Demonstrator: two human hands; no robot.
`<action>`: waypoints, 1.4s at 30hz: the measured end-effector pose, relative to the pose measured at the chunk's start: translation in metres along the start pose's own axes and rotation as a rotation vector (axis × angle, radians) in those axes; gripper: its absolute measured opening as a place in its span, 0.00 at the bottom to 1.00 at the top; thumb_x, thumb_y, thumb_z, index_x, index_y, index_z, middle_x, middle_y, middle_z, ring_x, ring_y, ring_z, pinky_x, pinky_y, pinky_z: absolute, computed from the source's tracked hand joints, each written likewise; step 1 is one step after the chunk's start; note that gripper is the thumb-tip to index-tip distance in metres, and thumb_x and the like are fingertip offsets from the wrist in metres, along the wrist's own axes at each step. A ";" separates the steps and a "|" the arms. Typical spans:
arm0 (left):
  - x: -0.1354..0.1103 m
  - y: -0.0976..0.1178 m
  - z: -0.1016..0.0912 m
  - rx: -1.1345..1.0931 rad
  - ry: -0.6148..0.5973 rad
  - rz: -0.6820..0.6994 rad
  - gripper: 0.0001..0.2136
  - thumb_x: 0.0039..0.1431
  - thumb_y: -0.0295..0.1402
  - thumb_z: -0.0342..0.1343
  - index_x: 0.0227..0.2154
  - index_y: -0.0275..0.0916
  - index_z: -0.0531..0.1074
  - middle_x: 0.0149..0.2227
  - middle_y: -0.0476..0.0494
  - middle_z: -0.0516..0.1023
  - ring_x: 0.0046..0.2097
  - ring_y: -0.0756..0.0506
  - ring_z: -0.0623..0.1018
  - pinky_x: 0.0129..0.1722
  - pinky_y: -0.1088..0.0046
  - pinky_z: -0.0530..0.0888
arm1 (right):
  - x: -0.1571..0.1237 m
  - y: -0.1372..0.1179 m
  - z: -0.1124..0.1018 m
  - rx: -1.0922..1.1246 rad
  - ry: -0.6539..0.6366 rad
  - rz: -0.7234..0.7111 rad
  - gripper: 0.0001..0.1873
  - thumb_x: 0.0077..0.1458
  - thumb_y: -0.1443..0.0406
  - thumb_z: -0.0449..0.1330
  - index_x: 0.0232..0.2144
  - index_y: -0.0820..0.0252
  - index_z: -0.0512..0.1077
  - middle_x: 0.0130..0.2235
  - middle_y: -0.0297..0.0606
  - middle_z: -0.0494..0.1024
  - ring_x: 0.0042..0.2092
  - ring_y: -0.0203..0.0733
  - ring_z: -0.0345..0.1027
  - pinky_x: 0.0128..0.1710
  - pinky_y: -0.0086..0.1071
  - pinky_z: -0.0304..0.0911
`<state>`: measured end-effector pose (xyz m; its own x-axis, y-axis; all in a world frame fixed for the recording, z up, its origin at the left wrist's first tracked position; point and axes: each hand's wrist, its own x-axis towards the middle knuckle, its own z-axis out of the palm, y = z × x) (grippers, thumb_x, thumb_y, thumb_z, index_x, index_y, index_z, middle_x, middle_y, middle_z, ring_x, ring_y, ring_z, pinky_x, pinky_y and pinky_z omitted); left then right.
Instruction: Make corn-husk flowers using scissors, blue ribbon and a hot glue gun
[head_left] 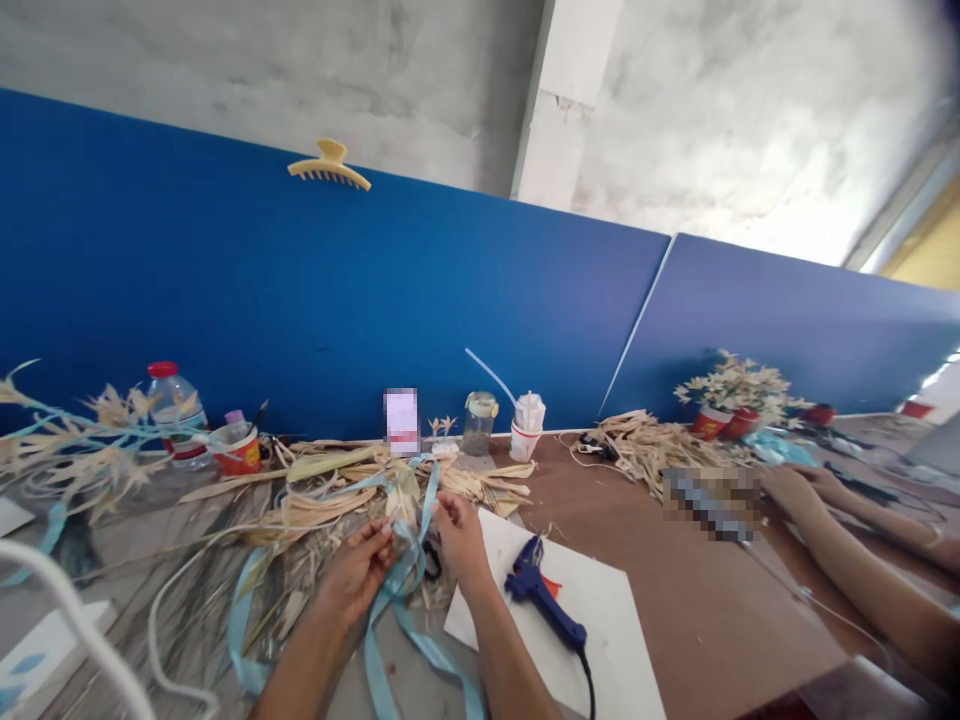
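Between my two hands a light blue ribbon (405, 577) is looped around a pale dried husk piece (403, 490), its long tails hanging toward me. My left hand (358, 568) is closed in a pinch at the ribbon's left side, fingertips touching it. On the other side, my right hand (463, 540) pinches the upright strand of the same ribbon. The exact grip of both sets of fingertips is partly hidden. Dried husk strips (330, 490) lie spread beneath and behind the hands. A blue glue gun (541, 590) rests on a white board (607, 620) right of my right forearm.
Husk flowers on blue stems (112, 425), a bottle (176, 410) and a red cup (238, 450) stand left. Behind are a phone (403, 420), a glass jar (478, 425) and a white cup (526, 435). A co-worker's arms (847, 550) reach in from the right.
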<state>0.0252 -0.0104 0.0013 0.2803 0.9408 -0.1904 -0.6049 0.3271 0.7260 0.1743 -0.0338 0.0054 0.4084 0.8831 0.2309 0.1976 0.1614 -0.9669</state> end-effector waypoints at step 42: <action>0.002 0.002 0.004 -0.124 0.133 -0.013 0.11 0.46 0.10 0.52 0.23 0.33 0.70 0.19 0.49 0.72 0.18 0.55 0.69 0.19 0.83 0.68 | -0.051 -0.003 -0.157 -0.265 0.256 -0.010 0.18 0.41 0.57 0.62 0.35 0.60 0.72 0.29 0.38 0.71 0.30 0.44 0.67 0.30 0.35 0.63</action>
<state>0.0281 -0.0083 0.0050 0.1929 0.9371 -0.2910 -0.6915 0.3402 0.6372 0.2930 -0.1489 0.0140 0.6088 0.7377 0.2919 0.4127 0.0198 -0.9106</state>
